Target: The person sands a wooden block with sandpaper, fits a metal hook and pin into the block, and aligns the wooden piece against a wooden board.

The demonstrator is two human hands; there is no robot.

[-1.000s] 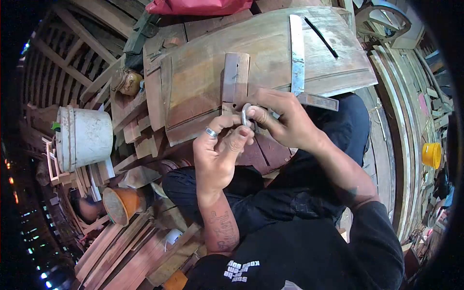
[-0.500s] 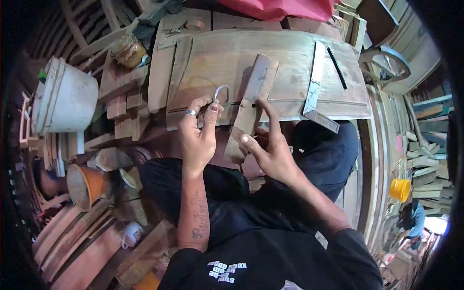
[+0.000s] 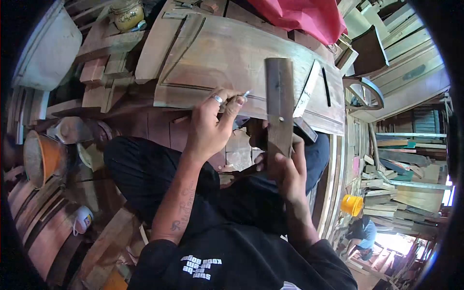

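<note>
My left hand [image 3: 212, 121], with a ring on one finger, pinches a small curved metal piece [image 3: 246, 93] between thumb and fingers. To its right, my right hand [image 3: 289, 169] grips the lower part of a wooden block [image 3: 279, 104], which is held upright and has a small hole near its middle. Behind both hands lies a wide wooden panel [image 3: 217, 53]. A metal square has its blade [image 3: 307, 89] on the panel and its thick handle [image 3: 305, 129] at the front edge, just right of the block. A thin black stick [image 3: 326, 87] rests beside the blade.
Red cloth [image 3: 309, 19] lies behind the panel. At the left are a white bucket [image 3: 48, 43], an orange bucket [image 3: 41, 157] and a white cup [image 3: 83, 220]. A yellow bucket [image 3: 352, 205] and another person [image 3: 362, 236] are at the right, near stacked planks.
My right hand has taken hold of the wooden block and raised it off the panel. My left hand still holds the metal piece, now turned differently. The camera view has shifted right.
</note>
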